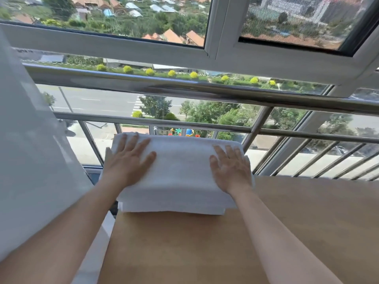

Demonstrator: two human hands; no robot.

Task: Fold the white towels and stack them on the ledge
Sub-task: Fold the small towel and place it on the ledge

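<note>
Pressing down on the towel stack (180, 173), both hands flat: left hand (128, 159) on the left end of the stack's top, right hand (230, 168) on the right end, fingers straight and spread wide, gripping nothing. The stack sits on the wooden ledge (205, 247), which runs out toward the viewer and to the right of the stack. The metal railing (184, 87) is just behind the stack and a white curtain (30, 144) is left of it. Step in hand looks like smoothing or squaring a folded towel just set on top, so this one reads as folded and placed. Next move calls for lifting both palms off without dragging the top layer, then fetching another towel if any are left. None shows loose anywhere around the stack. A lower layer pokes out under the stack's front edge, but the layer count is hard to make out, possibly two or three. The stack's rear edge is hidden by its own top. Its left end may overhang the ledge; the left forearm covers that corner.
</note>
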